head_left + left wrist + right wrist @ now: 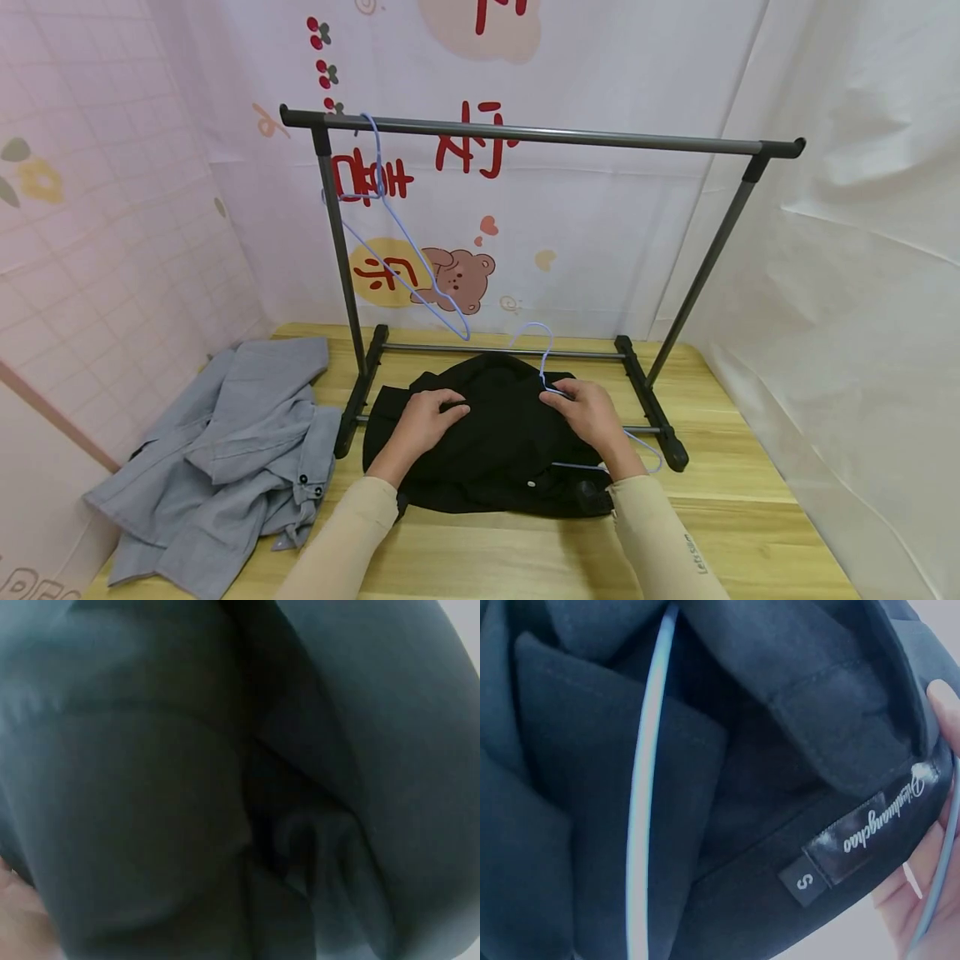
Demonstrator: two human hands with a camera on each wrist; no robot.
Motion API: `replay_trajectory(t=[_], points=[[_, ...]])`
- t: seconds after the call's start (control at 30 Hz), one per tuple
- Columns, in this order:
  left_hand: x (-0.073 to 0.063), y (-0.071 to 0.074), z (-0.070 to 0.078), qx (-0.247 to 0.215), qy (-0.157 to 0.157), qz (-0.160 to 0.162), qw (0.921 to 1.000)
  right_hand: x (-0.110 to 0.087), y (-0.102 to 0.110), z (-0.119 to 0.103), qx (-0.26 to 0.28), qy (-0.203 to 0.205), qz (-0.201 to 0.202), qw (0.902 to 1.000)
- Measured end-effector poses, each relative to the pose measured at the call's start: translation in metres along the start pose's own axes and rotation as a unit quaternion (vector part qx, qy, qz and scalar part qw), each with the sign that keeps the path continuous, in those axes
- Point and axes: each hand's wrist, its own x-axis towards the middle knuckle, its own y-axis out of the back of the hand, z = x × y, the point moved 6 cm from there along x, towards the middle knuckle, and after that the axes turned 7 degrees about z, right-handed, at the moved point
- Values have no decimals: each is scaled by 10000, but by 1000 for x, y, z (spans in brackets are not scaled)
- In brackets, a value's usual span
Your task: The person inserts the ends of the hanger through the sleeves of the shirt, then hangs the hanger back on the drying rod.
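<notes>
The black garment (487,433) lies bunched on the table (742,492), between the feet of the rack (540,133), with its near edge toward the person. The hanger (640,802) is partly inside it: hook and right-hand end show, while the other end is hidden under cloth.

The right hand (588,412) is closed in a pinch on the hanger just below the hook, with the garment's neck edge between thumb and fingers. The left hand (423,421) rests on the cloth with thumb and forefinger bent toward each other and a narrow gap between; its wrist view is dark and blurred, so whether it grips a fold I cannot tell.

The garment looks soft, limp and fairly light, likely to sag and fold wherever it is not backed. The neck edge by the label (847,840) seems the best hold, being doubled and seamed. The hanger looks light, smooth and springy, apt to slide against cloth; the base of the hook is a sure place to pinch.

The garment's long axis runs left to right, parallel to the rack's bar. The hanger's long axis runs roughly the same way, its hook pointing away from the person, the hook's mouth to the left.
</notes>
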Motion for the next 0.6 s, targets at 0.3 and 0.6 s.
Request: replay_trajectory(t=[0.3, 0.6], points=[[2, 18, -20, -308, 679, -161, 9971, 1, 10, 14, 441, -235, -34, 9987], [1, 36, -31, -727, 997, -233, 9921, 0, 22, 25, 550, -768, 192, 9953]])
